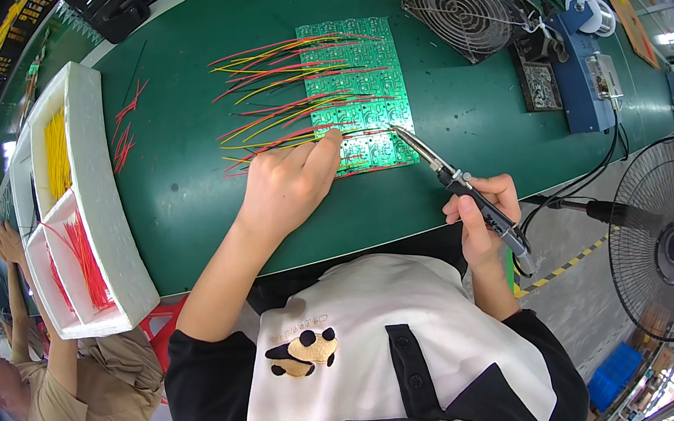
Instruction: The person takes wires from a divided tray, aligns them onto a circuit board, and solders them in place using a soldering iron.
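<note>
A green panel of small circuit boards (380, 45) lies on the green workbench, with several red, yellow and black wires (273, 68) running onto it from the left. My left hand (288, 184) rests over the panel's lower left edge, fingertips pinched on a thin wire whose colour is hard to make out. In my right hand (488, 204) is a soldering iron (429, 155) with a black grip. Its tip points up and left and meets the panel near its right side, a little right of my left fingertips.
A white foam box (120, 262) with yellow and red wires stands left, beside loose red wires (124, 144). A dusty fan (464, 10) and a blue soldering device with a wire spool (585, 71) stand right. Another person (81, 385) sits left; a floor fan (669, 241) is at right.
</note>
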The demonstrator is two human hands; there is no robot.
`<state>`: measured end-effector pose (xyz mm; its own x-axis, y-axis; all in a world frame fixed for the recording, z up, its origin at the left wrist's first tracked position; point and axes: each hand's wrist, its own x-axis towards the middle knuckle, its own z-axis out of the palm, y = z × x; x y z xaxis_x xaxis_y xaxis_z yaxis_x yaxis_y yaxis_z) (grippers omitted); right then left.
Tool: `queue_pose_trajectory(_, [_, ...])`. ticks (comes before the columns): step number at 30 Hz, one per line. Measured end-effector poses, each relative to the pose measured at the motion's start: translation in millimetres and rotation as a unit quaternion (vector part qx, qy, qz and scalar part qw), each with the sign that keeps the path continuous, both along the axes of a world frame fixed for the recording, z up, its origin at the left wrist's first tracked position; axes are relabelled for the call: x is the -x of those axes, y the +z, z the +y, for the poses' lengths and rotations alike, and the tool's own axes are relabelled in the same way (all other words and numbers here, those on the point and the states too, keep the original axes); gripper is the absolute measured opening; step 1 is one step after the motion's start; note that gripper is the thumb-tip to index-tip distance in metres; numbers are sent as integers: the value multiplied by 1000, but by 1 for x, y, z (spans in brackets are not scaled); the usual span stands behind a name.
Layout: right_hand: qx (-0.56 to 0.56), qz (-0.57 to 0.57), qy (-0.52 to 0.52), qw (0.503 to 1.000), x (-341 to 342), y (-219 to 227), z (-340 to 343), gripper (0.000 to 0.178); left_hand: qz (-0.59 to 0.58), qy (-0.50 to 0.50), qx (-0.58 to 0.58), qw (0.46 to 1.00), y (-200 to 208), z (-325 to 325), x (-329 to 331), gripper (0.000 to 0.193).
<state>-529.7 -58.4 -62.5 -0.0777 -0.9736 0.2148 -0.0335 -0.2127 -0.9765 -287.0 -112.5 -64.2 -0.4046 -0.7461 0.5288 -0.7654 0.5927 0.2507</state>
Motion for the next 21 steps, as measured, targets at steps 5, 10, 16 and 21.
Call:
queue_pose_trajectory(5, [21, -42, -12, 999, 0, -1, 0, 22, -1, 1, 0, 1000, 1, -1, -1, 19])
queue_pose_trajectory(10, [43, -82, -128, 987, -5, -1, -12, 20, -30, 60, -15, 998, 26, 3, -2, 23])
queue_pose_trajectory(16, [37, -49, -158, 986, 5, 2, -8, 18, 168, 164, -191, 953, 52, 34, -18, 9])
queue_pose_trajectory(21, [38, -67, -162, 984, 12, 0, -3, 17, 211, 72, -210, 952, 49, 53, -11, 11])
